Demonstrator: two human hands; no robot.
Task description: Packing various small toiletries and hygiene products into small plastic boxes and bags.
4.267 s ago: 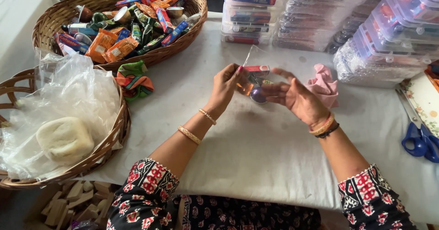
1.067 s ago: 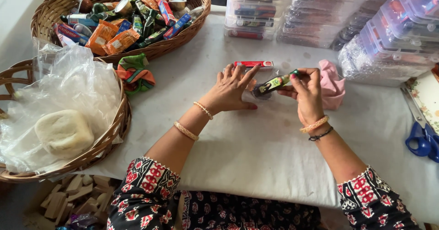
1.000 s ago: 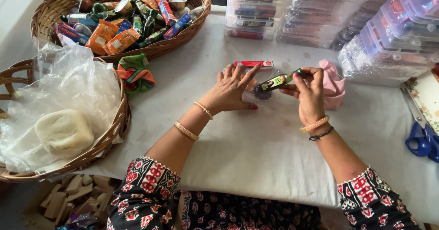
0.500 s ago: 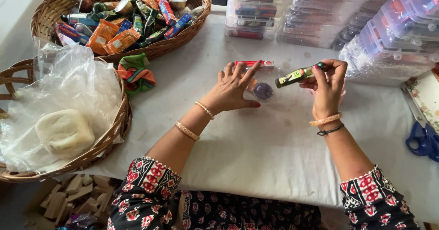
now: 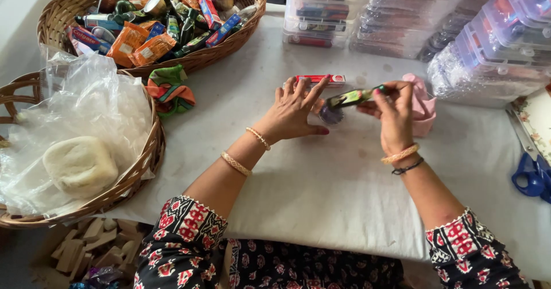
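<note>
Head view looks straight down on a white worktop (image 5: 344, 197) with both arms coming in from the bottom. Right hand (image 5: 395, 112) is closed in a pinch around a small green and black tube (image 5: 351, 97), held just above the worktop with the tube lying roughly level and pointing left. Left hand (image 5: 295, 112) is flat and open, fingers spread, palm down on the worktop, holding nothing. Its fingertips sit right by a slim red box (image 5: 321, 80) that lies flat on the worktop just past them; can't quite tell if they actually touch it.

Between the two hands, under the tube's left end, there's a small round purplish thing (image 5: 330, 115) on the worktop, maybe a little cap or pot, it's too blurry to call. Just behind the right hand sits a pink cloth pouch (image 5: 423, 106).

Off to the upper left is a big wicker basket (image 5: 229, 48) piled with small packets and tubes, and a folded green and orange cloth (image 5: 169, 89) lies beside it. Another basket (image 5: 135, 174) on the left holds clear plastic and a pale lump. Stacks of clear plastic boxes (image 5: 493, 42) line the back right, and blue scissors (image 5: 531, 174) lie at the right edge.
</note>
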